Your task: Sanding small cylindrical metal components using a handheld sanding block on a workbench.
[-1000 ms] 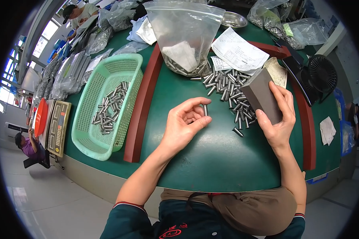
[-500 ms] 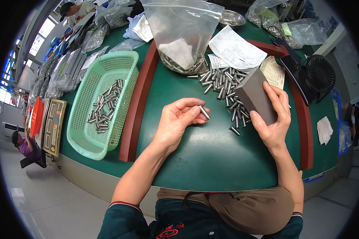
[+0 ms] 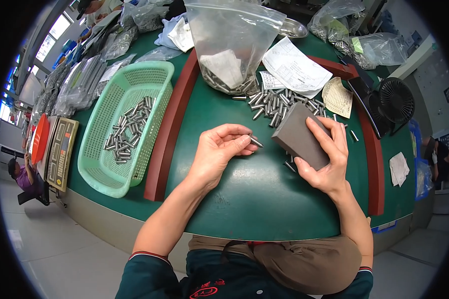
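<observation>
Pinched between the thumb and fingers of my left hand is a short, shiny metal pin, its end pointing right. My right hand grips a dark grey rectangular block from its right side, tilted above the table. A gap separates the block from the pin. Beyond the block lies a heap of similar metal pins, partly covered by it. Under the block's near edge a few pins peek out. More loose pins rest in a light green plastic basket to my left.
Red rails frame the green table. At the back stands a clear plastic bag of pins, beside paper sheets. A black fan is at the right, a scale far left. Other people are farther off.
My right hand has brought the block leftward, closer to the pin, and its tilt has changed. The left hand stays nearly in place; the pin it holds points less steeply down.
</observation>
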{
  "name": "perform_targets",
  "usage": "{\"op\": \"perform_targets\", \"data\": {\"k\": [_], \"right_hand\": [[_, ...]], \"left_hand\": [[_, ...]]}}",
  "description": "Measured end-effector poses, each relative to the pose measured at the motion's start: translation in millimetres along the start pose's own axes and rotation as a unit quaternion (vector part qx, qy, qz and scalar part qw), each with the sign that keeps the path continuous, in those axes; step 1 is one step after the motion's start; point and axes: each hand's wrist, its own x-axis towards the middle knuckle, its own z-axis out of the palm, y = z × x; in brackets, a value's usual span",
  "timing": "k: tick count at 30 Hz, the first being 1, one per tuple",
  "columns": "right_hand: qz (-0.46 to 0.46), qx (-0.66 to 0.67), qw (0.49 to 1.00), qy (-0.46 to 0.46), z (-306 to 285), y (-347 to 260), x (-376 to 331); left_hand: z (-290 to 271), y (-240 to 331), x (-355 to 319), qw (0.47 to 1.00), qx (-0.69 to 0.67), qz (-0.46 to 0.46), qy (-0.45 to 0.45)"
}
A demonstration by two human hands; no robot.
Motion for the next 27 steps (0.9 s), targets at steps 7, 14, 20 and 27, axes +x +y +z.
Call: {"op": "perform_targets", "data": {"k": [7, 14, 20, 27], "right_hand": [[-0.099, 0.020, 0.992, -0.071, 6, -21, 2], [-0.079, 0.009, 0.995, -0.056, 9, -21, 1], [-0.082, 0.050, 0.992, -0.077, 6, -23, 1], [-0.040, 0.016, 0.998, -0.039, 5, -12, 3]], "left_hand": [[0, -2, 0, 1.000, -0.029, 0.001, -0.009], [-3, -5, 0, 0.999, -0.040, -0.001, -0.023], [-4, -4, 0, 0.999, -0.038, 0.003, -0.028], [-2, -7, 1, 0.999, -0.033, 0.007, -0.039]]}}
